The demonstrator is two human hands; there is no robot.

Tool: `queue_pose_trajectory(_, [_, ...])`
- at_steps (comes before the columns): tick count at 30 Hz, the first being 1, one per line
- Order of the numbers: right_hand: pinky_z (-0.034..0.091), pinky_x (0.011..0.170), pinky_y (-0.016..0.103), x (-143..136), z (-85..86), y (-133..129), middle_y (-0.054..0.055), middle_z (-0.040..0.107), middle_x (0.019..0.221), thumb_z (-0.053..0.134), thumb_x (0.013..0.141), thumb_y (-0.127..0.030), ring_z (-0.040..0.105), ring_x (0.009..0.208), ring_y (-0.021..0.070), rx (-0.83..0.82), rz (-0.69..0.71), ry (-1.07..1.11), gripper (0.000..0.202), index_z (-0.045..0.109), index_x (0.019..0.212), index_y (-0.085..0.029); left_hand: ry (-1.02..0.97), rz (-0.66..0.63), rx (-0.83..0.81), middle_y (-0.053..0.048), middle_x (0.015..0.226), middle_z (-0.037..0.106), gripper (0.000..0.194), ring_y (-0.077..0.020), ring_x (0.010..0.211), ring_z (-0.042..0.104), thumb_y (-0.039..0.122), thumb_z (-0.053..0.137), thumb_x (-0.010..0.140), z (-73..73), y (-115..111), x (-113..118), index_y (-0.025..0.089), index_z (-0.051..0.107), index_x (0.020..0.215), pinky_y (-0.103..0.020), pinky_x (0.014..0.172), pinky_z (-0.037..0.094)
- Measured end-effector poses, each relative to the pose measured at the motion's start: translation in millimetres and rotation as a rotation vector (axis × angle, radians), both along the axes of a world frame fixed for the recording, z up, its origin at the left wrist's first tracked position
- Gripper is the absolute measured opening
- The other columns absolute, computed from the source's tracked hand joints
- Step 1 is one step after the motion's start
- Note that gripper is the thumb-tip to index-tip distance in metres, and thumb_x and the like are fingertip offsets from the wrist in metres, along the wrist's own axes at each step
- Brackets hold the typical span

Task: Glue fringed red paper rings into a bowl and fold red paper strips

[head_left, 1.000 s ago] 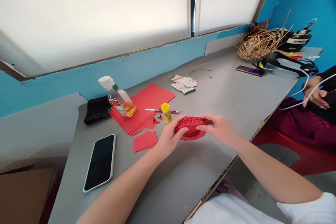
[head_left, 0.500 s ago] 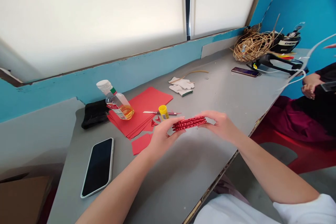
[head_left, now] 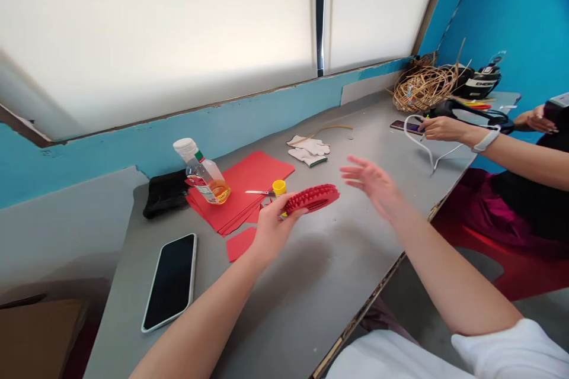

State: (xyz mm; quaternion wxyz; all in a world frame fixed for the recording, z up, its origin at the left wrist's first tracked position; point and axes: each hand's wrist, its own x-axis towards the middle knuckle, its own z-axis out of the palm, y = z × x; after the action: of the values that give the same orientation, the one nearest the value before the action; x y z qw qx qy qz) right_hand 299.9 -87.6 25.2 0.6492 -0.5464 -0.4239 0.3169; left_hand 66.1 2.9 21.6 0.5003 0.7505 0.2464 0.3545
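Left hand [head_left: 271, 228] gripping the red paper ring [head_left: 312, 198] at its near edge, above the tabletop [head_left: 311, 284]; right hand [head_left: 371, 182] spread open, holding nothing, just beside it.

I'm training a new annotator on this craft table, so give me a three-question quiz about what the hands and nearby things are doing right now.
1. True or false: both of the person's hands grip the red paper ring.
2. Which lies nearest the bottle: A) phone B) red paper stack C) white gloves?
3. How are the right hand's fingers held?

Key: 1 false, only the left hand holds it. 2 B. 3 spread open, holding nothing.
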Motion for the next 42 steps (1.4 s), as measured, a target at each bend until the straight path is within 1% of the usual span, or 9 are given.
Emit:
queue_pose_trajectory(2, [0.046, 0.088, 0.039, -22, 1.8, 10, 0.006, 0.063, 0.113, 0.061, 0.07, -0.054, 0.058, 0.101, 0.0214, -0.043, 0.224, -0.036, 0.056, 0.052, 0.12, -0.03, -0.136, 0.021, -0.129, -0.003, 0.098, 0.065, 0.024, -0.0182, 0.09, 0.059, 0.032, 0.061, 0.078, -1.2, 1, 2, 0.019, 0.06, 0.099, -0.026, 0.078, 0.046])
queue_pose_trajectory(3, [0.046, 0.086, 0.039, -32, 1.6, 15, 0.005, 0.064, 0.11, 0.066, 0.068, -0.049, 0.059, 0.099, 0.0212, -0.055, 0.251, -0.03, 0.055, 0.054, 0.119, -0.03, -0.191, 0.034, -0.185, -0.003, 0.1, 0.064, 0.025, -0.0184, 0.093, 0.059, 0.032, 0.061, 0.078, -1.8, 1, 4, 0.019, 0.059, 0.099, -0.027, 0.079, 0.046])
queue_pose_trajectory(7, [0.048, 0.082, 0.036, -48, -8.5, 29, 0.004, 0.068, 0.098, 0.07, 0.065, -0.038, 0.061, 0.091, 0.0198, -0.029, 0.141, 0.054, 0.034, 0.065, 0.096, -0.024, -0.214, 0.026, -0.353, -0.004, 0.107, 0.063, 0.032, -0.0206, 0.099, 0.057, 0.036, 0.062, 0.077, -5.3, 0, 6, 0.02, 0.057, 0.104, -0.029, 0.081, 0.047])
queue_pose_trajectory(10, [0.049, 0.076, 0.033, -43, -17.1, 31, 0.002, 0.069, 0.09, 0.069, 0.067, -0.037, 0.061, 0.083, 0.0181, -0.019, 0.086, 0.095, 0.025, 0.067, 0.087, -0.023, -0.061, -0.107, -0.424, -0.005, 0.104, 0.064, 0.034, -0.0223, 0.098, 0.058, 0.036, 0.065, 0.075, -8.3, 1, 6, 0.019, 0.058, 0.103, -0.031, 0.081, 0.048])
queue_pose_trajectory(22, [0.05, 0.067, 0.03, -43, -18.8, 23, 0.001, 0.067, 0.084, 0.07, 0.066, -0.033, 0.061, 0.075, 0.0168, -0.075, 0.23, 0.027, 0.021, 0.065, 0.082, -0.022, -0.022, -0.079, -0.234, -0.004, 0.097, 0.064, 0.025, -0.018, 0.087, 0.059, 0.034, 0.057, 0.08, -14.1, 9, 2, 0.019, 0.058, 0.099, -0.026, 0.073, 0.047])
queue_pose_trajectory(28, [0.048, 0.075, 0.033, -41, -23.5, 26, 0.003, 0.068, 0.093, 0.069, 0.067, -0.036, 0.061, 0.086, 0.0189, -0.046, 0.201, 0.009, 0.027, 0.066, 0.091, -0.024, -0.07, -0.022, -0.253, -0.004, 0.093, 0.064, 0.026, -0.0186, 0.086, 0.058, 0.035, 0.057, 0.08, -20.9, 7, 5, 0.018, 0.058, 0.099, -0.027, 0.073, 0.046])
queue_pose_trajectory(32, [0.047, 0.079, 0.035, -37, -27.0, 30, 0.003, 0.068, 0.098, 0.07, 0.065, -0.037, 0.06, 0.09, 0.0201, -0.078, 0.194, 0.069, 0.035, 0.066, 0.098, -0.026, -0.154, 0.058, -0.346, -0.005, 0.097, 0.063, 0.033, -0.0192, 0.089, 0.058, 0.042, 0.058, 0.078, -16.8, 9, 4, 0.018, 0.057, 0.1, -0.028, 0.075, 0.046])
queue_pose_trajectory(37, [0.048, 0.072, 0.033, -35, -24.7, 28, 0.003, 0.068, 0.084, 0.068, 0.066, -0.038, 0.061, 0.076, 0.0174, -0.196, 0.221, 0.077, 0.024, 0.069, 0.083, -0.022, 0.09, -0.118, -0.518, -0.004, 0.097, 0.062, 0.04, -0.019, 0.084, 0.058, 0.049, 0.059, 0.075, -2.9, 13, -2, 0.02, 0.058, 0.103, -0.029, 0.069, 0.049])
queue_pose_trajectory(42, [0.046, 0.064, 0.029, -39, -23.9, 25, 0.002, 0.066, 0.081, 0.068, 0.068, -0.037, 0.058, 0.071, 0.0153, -0.271, 0.3, 0.063, 0.021, 0.067, 0.081, -0.021, 0.099, -0.112, -0.402, -0.001, 0.081, 0.06, 0.038, -0.0152, 0.075, 0.056, 0.053, 0.051, 0.08, -8.3, 13, 0, 0.017, 0.059, 0.089, -0.023, 0.061, 0.044])
